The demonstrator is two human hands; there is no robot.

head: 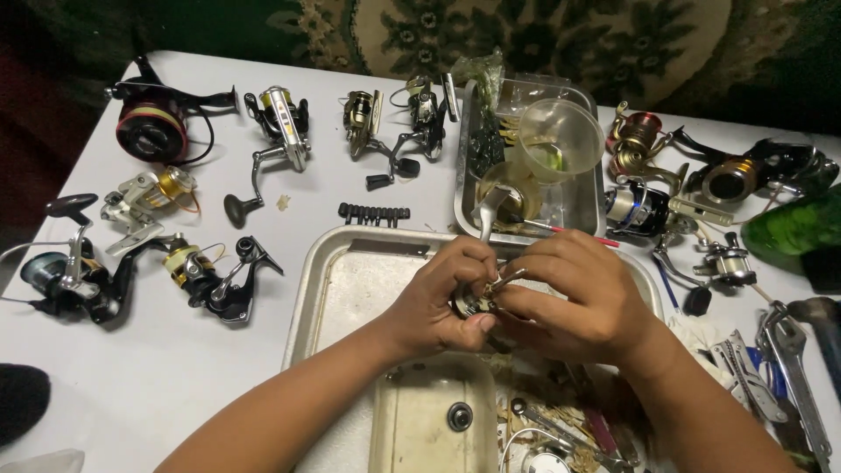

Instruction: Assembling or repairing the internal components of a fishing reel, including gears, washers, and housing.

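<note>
Hands (pixel 517 298) grip reel part (pixel 477 302) over tray (pixel 350 271).

Bare table (pixel 175 377) found at lower left of frame; passage open there. Left half of large metal tray (pixel 350 289) unoccupied. Upper left blocked by scattered fishing reels (pixel 158 123). Upper centre taken by small tray (pixel 464 175) with plastic cup (pixel 561 140). Right edge crowded by reels, green bottle (pixel 797 223), wrench (pixel 797 368). Lower centre of tray cluttered with small parts (pixel 543 429).
</note>
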